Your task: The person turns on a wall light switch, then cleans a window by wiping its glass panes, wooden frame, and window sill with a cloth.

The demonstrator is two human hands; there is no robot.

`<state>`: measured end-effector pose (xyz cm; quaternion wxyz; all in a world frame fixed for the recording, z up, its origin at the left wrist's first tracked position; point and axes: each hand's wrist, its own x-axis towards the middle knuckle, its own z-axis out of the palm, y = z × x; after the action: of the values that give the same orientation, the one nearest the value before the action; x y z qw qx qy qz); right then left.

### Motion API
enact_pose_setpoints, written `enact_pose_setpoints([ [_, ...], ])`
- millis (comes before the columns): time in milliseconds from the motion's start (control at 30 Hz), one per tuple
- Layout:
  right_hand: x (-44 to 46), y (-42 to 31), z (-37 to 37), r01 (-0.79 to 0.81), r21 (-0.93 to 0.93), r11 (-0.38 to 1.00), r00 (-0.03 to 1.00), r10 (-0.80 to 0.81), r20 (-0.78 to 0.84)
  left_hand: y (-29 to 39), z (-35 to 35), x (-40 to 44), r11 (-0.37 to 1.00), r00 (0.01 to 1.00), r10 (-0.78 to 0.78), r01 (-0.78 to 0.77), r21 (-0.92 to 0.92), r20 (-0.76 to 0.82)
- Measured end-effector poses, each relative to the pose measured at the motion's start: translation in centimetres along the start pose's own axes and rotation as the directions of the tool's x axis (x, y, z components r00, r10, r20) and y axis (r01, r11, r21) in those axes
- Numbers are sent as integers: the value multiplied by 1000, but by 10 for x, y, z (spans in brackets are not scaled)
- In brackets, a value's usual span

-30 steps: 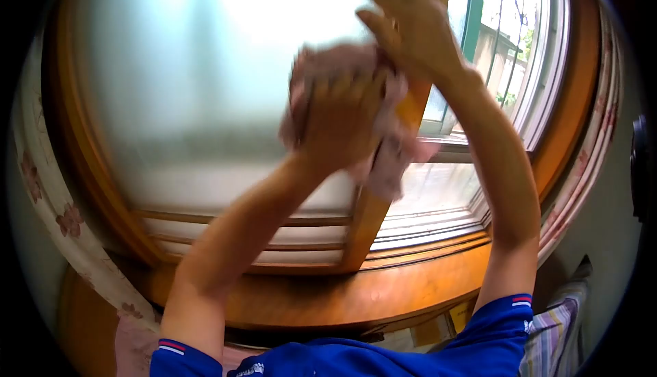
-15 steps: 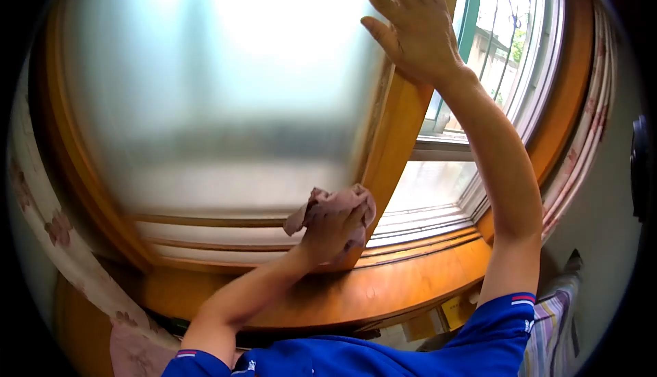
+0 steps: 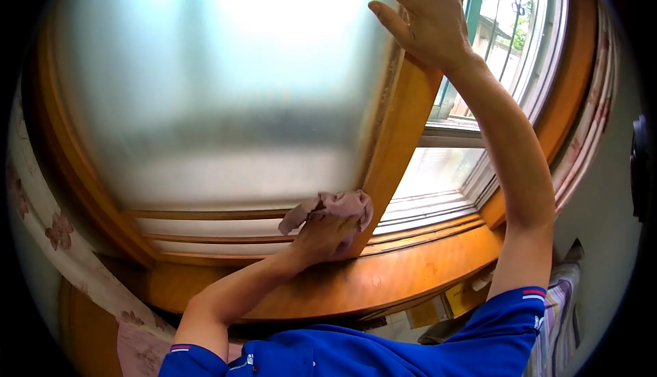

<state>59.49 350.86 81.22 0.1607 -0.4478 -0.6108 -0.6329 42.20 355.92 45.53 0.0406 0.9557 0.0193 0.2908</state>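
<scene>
A pinkish cloth is bunched under my left hand, whose fingers are wrapped over it. It presses into the lower right corner of the frosted window pane, against the wooden sash frame. My right hand is raised at the top, fingers spread, with its palm toward the upper part of that wooden upright. The top edge of the view cuts off some of its fingertips.
Below the pane runs a wooden sill. To the right, a gap shows metal window tracks and bars outside. Floral curtains hang at the left and right. A yellow box lies beneath the sill.
My right hand sits slightly higher and further right in view, and the whole scene has shifted a little. My left hand and the cloth stay at nearly the same corner.
</scene>
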Motion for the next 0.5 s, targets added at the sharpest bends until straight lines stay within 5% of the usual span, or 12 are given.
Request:
enact_pose_setpoints([
  [67,-1,0,1,-2,-13,1000,1000,2,4,5,2,-2,962,989,67,-28,271,-134],
  [367,0,0,-2,-6,11,1000,1000,6,-26,-2,-28,9,964,966,231,-212,159,-119],
  [500,-1,-1,-7,-20,37,999,1000,21,-16,-22,-32,20,929,947,284,-233,287,-152],
])
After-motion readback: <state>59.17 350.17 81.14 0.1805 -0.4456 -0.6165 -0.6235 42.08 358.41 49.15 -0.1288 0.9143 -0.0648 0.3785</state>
